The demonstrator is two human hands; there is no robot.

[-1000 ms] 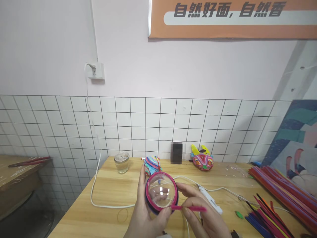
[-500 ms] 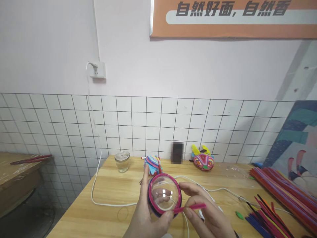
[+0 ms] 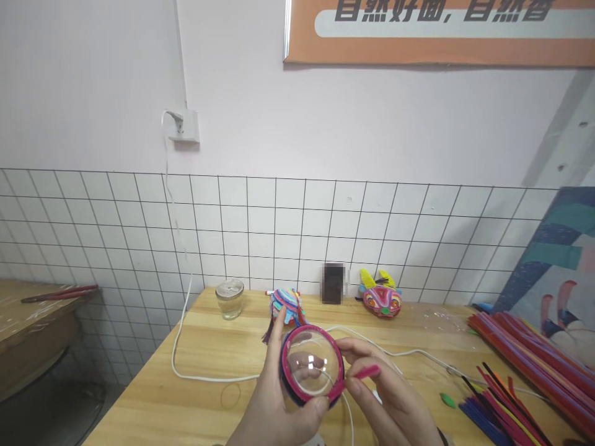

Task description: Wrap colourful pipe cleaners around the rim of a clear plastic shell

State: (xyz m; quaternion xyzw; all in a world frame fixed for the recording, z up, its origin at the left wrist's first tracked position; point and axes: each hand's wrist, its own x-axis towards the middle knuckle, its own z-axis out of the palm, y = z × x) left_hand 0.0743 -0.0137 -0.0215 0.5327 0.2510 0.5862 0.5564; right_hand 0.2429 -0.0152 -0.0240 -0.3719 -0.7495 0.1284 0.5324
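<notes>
Low in the middle, above the wooden surface [image 3: 223, 353], a clear dome [image 3: 310, 365] is held by the left hand [image 3: 274, 402]. Its pink fuzzy stick [image 3: 360, 373] is pinched by the right hand [image 3: 390, 402] at 4 o'clock. Most of the rim is already wrapped; a short end is left loose. More sticks [image 3: 520, 365] are seen at 3 o'clock.

I am in a small craft workshop: my wooden desk [image 3: 209, 353] sits against a white-tiled wall [image 3: 279, 229], with pipe cleaners [image 3: 520, 365] heaped along its right edge (dozens of colours) and finished colourful figures [image 3: 381, 300] at its back edge.
</notes>
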